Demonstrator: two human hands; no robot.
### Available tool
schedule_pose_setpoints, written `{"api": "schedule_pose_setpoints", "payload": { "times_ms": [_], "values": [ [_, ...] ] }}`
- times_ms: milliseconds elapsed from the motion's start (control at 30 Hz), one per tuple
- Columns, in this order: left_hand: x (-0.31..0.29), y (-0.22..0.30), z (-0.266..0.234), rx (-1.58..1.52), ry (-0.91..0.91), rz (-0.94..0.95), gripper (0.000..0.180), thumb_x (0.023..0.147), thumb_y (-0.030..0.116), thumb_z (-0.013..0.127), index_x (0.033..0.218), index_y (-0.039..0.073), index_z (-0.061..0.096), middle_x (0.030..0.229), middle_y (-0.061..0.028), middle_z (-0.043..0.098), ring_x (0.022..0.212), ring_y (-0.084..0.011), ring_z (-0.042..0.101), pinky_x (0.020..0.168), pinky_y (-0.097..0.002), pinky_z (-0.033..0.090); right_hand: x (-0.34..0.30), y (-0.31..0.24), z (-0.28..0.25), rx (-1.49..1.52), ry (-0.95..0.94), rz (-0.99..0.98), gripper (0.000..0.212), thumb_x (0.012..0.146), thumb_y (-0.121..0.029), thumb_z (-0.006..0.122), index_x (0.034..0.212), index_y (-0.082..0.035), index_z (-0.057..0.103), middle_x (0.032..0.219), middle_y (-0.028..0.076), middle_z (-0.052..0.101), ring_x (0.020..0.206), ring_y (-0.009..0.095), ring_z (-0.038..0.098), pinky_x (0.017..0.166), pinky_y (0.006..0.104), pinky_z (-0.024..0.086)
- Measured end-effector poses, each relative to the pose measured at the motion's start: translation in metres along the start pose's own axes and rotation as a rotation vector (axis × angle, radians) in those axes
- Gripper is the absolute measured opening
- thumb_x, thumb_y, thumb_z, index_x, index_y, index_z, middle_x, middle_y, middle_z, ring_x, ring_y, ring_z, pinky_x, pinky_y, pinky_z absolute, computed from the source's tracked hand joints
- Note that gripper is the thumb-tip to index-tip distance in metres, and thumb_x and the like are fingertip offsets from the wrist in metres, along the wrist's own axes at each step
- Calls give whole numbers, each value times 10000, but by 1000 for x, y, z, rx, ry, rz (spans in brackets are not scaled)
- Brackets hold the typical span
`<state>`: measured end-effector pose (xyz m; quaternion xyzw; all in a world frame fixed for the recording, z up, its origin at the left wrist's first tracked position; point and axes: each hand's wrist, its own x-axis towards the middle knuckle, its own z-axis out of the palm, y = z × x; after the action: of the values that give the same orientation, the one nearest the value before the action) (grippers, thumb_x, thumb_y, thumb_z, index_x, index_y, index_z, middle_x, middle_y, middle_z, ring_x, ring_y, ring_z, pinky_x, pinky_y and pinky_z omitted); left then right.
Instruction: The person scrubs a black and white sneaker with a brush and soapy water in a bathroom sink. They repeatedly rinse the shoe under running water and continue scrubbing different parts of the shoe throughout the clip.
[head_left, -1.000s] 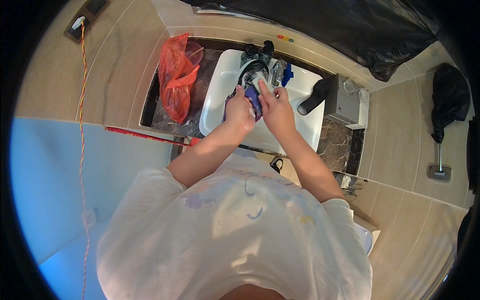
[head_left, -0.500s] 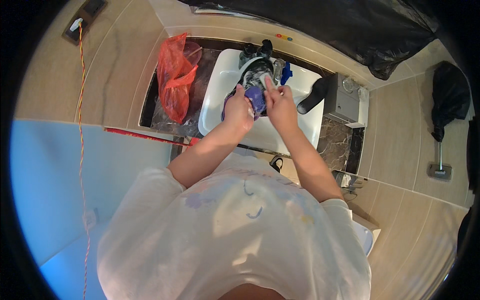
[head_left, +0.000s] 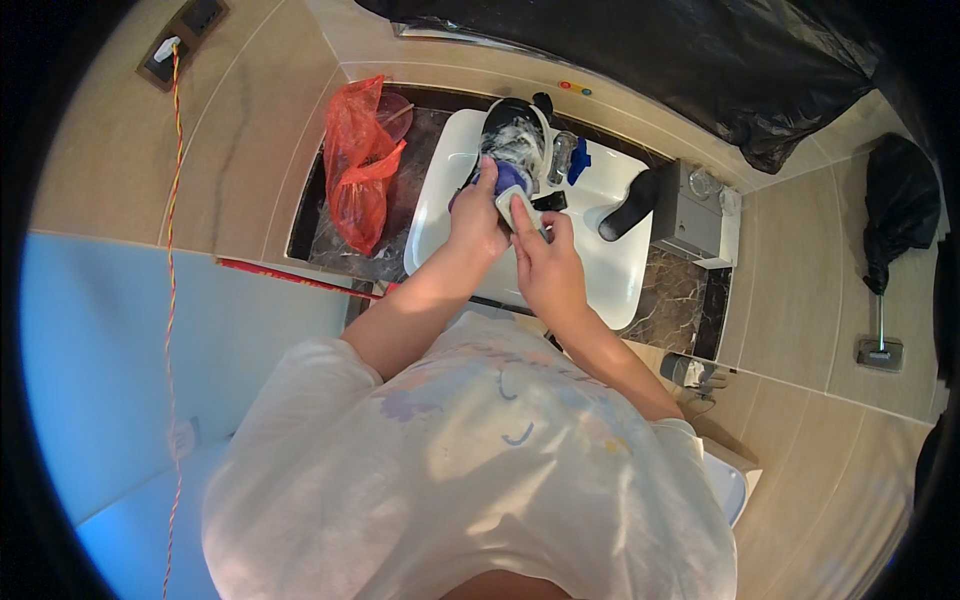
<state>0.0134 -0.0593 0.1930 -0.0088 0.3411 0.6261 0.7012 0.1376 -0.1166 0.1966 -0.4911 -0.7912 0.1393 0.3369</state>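
Over the white sink (head_left: 622, 290) a black shoe (head_left: 514, 138) with a pale sole edge and a purple part is tilted, white foam spread across it. My left hand (head_left: 476, 222) grips its near end by the purple part, thumb on top. In my right hand (head_left: 550, 268) is a small pale scrubbing brush (head_left: 511, 202), thumb and fingers closed around it. The brush is beside the shoe's near end; whether its bristles touch is hidden. A long black piece like an insole (head_left: 629, 207) leans on the sink's right rim.
Behind the shoe stand a tap (head_left: 562, 157) and a blue object (head_left: 580, 160). An orange-red plastic bag (head_left: 355, 185) lies on the dark counter (head_left: 408, 180) at left. To the right sits a grey box (head_left: 686, 212). Black plastic (head_left: 680, 50) hangs over the back wall.
My right hand has drawn back toward me with the brush, off the foamy top of the shoe. The shoe's far end now shows more fully. The whole view has shifted slightly.
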Motion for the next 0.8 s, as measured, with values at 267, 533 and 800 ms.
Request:
{"api": "schedule_pose_setpoints", "payload": {
  "times_ms": [267, 533, 800],
  "values": [
    [20, -32, -18, -101, -119, 80, 292, 1010, 289, 520, 1099, 14, 560, 1026, -68, 614, 931, -180, 602, 834, -325, 483, 55, 44, 16, -116, 83, 156, 456, 898, -135, 624, 1337, -245, 577, 994, 187, 500, 750, 348, 593, 649, 404, 521],
    [37, -22, -25, -103, 39, 54, 293, 999, 306, 538, 1057, 21, 573, 940, -75, 635, 824, -178, 621, 742, -310, 498, 22, 29, 23, -142, -24, 111, 487, 898, -148, 625, 1365, -259, 546, 999, 189, 508, 789, 346, 597, 680, 405, 517],
    [30, -10, -16, -152, 22, -49, 305, 1016, 310, 494, 1118, 32, 563, 1014, -69, 644, 899, -182, 645, 829, -334, 526, 11, 15, 19, -56, -56, 20, 477, 889, -129, 631, 1348, -240, 569, 960, 189, 504, 784, 328, 568, 680, 396, 507]
  ]
}}
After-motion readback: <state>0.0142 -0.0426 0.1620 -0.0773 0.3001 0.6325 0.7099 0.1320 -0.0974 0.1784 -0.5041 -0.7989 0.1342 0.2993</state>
